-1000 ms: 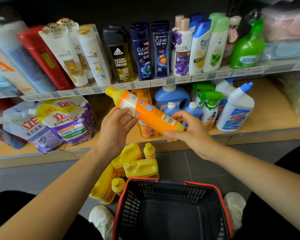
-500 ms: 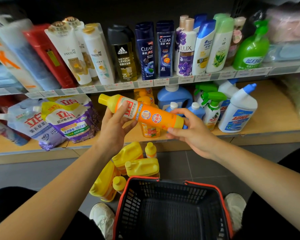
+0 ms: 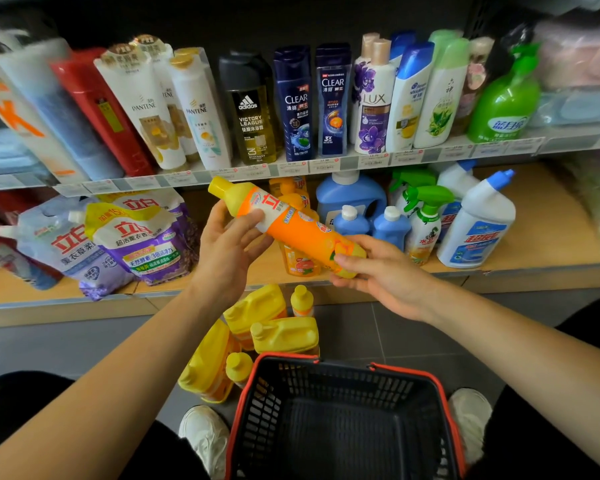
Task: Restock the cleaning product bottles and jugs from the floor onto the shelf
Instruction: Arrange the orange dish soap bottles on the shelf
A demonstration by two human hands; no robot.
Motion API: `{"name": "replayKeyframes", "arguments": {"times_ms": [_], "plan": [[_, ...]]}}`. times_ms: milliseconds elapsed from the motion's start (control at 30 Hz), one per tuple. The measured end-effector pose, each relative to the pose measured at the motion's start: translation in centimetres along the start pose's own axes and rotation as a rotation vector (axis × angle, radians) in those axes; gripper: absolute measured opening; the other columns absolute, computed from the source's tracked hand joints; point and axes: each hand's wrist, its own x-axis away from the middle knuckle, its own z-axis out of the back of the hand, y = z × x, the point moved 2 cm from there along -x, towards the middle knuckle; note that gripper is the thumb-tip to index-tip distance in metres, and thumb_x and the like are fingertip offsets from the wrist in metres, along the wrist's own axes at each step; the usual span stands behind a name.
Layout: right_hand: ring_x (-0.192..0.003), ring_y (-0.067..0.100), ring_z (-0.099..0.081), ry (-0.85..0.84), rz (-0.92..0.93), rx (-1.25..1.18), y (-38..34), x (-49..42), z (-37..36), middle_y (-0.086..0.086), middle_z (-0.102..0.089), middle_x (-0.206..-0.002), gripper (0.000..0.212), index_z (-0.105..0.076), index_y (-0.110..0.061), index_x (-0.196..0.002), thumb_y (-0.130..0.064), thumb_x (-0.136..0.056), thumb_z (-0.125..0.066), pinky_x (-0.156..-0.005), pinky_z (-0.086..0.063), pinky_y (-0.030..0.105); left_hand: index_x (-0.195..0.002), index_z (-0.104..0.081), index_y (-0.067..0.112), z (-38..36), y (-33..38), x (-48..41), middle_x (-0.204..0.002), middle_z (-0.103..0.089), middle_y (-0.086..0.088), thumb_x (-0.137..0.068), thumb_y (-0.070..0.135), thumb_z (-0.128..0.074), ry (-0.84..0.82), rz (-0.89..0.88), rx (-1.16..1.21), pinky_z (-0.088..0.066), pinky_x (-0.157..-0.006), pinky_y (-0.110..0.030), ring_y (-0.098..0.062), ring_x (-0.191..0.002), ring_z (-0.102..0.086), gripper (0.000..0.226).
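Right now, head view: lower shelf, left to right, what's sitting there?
purple refill pouch → standing orange bottle → big blue jug → green-trigger spray bottle → white bottle with blue cap

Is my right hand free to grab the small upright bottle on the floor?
Not yet, likely: the right hand grips the orange bottle at its base. The small bottle itself stands unblocked below.

The bottle is orange with a yellow cap, a yellow base and a white band bearing red characters. The jugs are plain yellow. The basket is black mesh with a red rim. The shelf is tan wood-tone. The small blue bottles have white caps; the pouch is purple, yellow and white. The floor is grey tile.
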Motion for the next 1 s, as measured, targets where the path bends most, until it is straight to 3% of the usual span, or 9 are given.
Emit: {"name": "replayKeyframes", "arguments": {"times_ms": [100,233,300,467,533,600,800,933,1000], "plan": [[-0.094,0.03,-0.072,0.047,0.043,0.076,0.3,0.0,-0.2,0.019,-0.061,-0.122,0.059,-0.049,-0.014,-0.129,0.004,-0.078,-0.075,-0.076,-0.059,0.033,-0.137,-0.053,0.02,0.1,0.3,0.0,-0.116,-0.074,0.0,-0.093,0.02,-0.071,0.003,-0.037,-0.051,-0.06,-0.09,-0.042,-0.026,-0.113,-0.071,0.048],[-0.079,0.028,-0.072,0.049,0.037,0.081,0.8,0.0,-0.2,0.014,-0.063,-0.108,0.046,-0.048,-0.014,-0.117,0.004,-0.083,-0.072,-0.075,-0.06,0.035,-0.133,-0.056,0.03,-0.1,0.6,0.0,-0.118,-0.071,0.002,-0.094,0.029,-0.07,-0.027,-0.072,-0.139,-0.057,-0.095,-0.043,-0.02,-0.116,-0.068,0.041],[-0.077,0.029,-0.07,0.034,-0.009,-0.006,1.2,0.1,-0.4,0.012,-0.064,-0.106,0.045,-0.049,-0.011,-0.12,-0.003,-0.082,-0.072,-0.072,-0.06,0.033,-0.13,-0.057,0.029,-0.4,1.0,0.0,-0.116,-0.071,0.003,-0.092,0.03,-0.064,-0.063,-0.079,-0.14,-0.056,-0.094,-0.038,-0.018,-0.113,-0.068,0.038],[-0.078,0.025,-0.068,-0.13,-0.166,-0.234,2.2,0.4,-0.8,0.014,-0.069,-0.107,0.041,-0.061,-0.007,-0.125,-0.025,-0.089,-0.065,-0.063,-0.054,0.026,-0.128,-0.046,0.019,-0.5,2.2,-0.3,-0.108,-0.067,-0.004,-0.083,0.008,-0.052,-0.182,-0.068,-0.003,-0.056,-0.087,-0.038,-0.024,-0.104,-0.067,0.047],[-0.08,0.024,-0.066,-0.187,-0.243,-0.26,2.9,0.5,-1.2,0.018,-0.066,-0.107,0.043,-0.064,-0.007,-0.124,-0.035,-0.091,-0.062,-0.066,-0.054,0.027,-0.127,-0.042,0.022,-0.6,2.6,-0.2,-0.122,-0.064,-0.015,-0.082,0.003,-0.052,-0.226,-0.053,0.051,-0.056,-0.077,-0.038,-0.033,-0.105,-0.065,0.051],[-0.081,0.025,-0.065,-0.235,-0.315,-0.258,3.5,0.6,-1.5,0.022,-0.064,-0.111,0.053,-0.063,-0.006,-0.128,-0.045,-0.092,-0.059,-0.069,-0.054,0.029,-0.132,-0.039,0.022,-0.6,2.8,-0.1,-0.135,-0.059,-0.023,-0.083,-0.001,-0.053,-0.249,-0.044,0.064,-0.056,-0.077,-0.042,-0.043,-0.114,-0.061,0.055],[-0.089,0.029,-0.069,-0.22,-0.389,-0.3,3.7,0.2,-1.9,0.026,-0.067,-0.114,0.07,-0.058,-0.007,-0.134,-0.062,-0.091,-0.048,-0.073,-0.058,0.031,-0.146,-0.037,0.011,-0.2,3.0,0.2,-0.116,-0.071,-0.011,-0.086,0.001,-0.068,-0.169,-0.07,0.005,-0.059,-0.084,-0.042,-0.034,-0.112,-0.069,0.069],[-0.107,0.031,-0.066,-0.168,-0.208,-0.342,3.1,-0.3,-1.6,0.019,-0.061,-0.134,0.052,-0.057,-0.009,-0.135,-0.036,-0.091,-0.063,-0.088,-0.057,0.035,-0.143,-0.043,0.011,0.2,2.3,0.2,-0.122,-0.067,-0.014,-0.083,0.01,-0.079,-0.067,-0.069,-0.054,-0.061,-0.082,-0.043,-0.031,-0.111,-0.071,0.07],[-0.104,0.026,-0.067,-0.14,-0.054,-0.225,3.1,-0.5,-1.3,0.015,-0.065,-0.126,0.05,-0.057,-0.006,-0.131,-0.015,-0.084,-0.071,-0.088,-0.056,0.033,-0.141,-0.045,0.011,0.5,1.8,0.0,-0.125,-0.066,-0.016,-0.084,0.012,-0.079,-0.018,-0.05,-0.046,-0.061,-0.084,-0.046,-0.031,-0.11,-0.071,0.067]]}}
